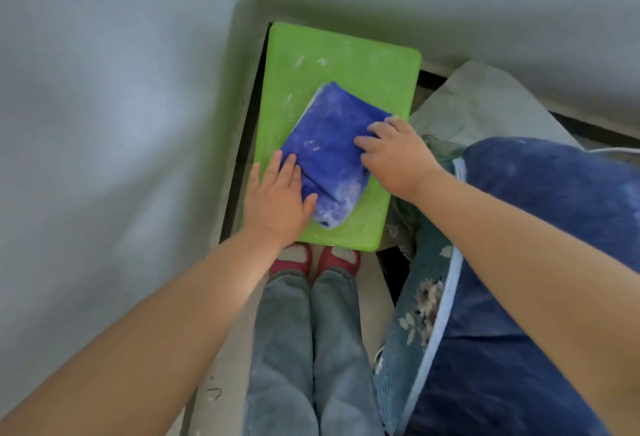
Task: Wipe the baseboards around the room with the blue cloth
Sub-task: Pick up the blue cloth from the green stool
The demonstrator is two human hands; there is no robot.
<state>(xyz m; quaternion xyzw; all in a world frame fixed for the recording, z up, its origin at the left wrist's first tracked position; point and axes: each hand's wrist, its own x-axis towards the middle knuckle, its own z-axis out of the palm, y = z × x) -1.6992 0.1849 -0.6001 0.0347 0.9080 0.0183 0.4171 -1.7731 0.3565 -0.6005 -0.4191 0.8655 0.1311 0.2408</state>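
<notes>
Bottom of frame: two bare forearms reach in from the lower corners. Between them, legs in grey-blue trousers (pixel 304 349), feet in red slippers (pixel 313 260) on a pale floor (pixel 221 366).

Lower right: dark blue bedding (pixel 540 262) with a light blue edge, floral patterned fabric (pixel 415 300) just beside it.

Centre: left hand (pixel 278 200) lies flat, fingers spread, palm down, its fingertips on the near left edge of the blue cloth (pixel 329 151); its grip is open, holding nothing. Right hand (pixel 394 155) presses on the cloth's right side, fingers bent over the edge; cannot tell whether that grip has closed on the cloth or only rests there.

The cloth is folded, dusted with whitish marks, lying on a green board (pixel 332 54).

Beyond: dark baseboard (pixel 242 144) runs along the left wall (pixel 104 106) beside the board; another dark strip shows at upper right under the far wall. Grey sheet (pixel 485 103) at right, past the board.
</notes>
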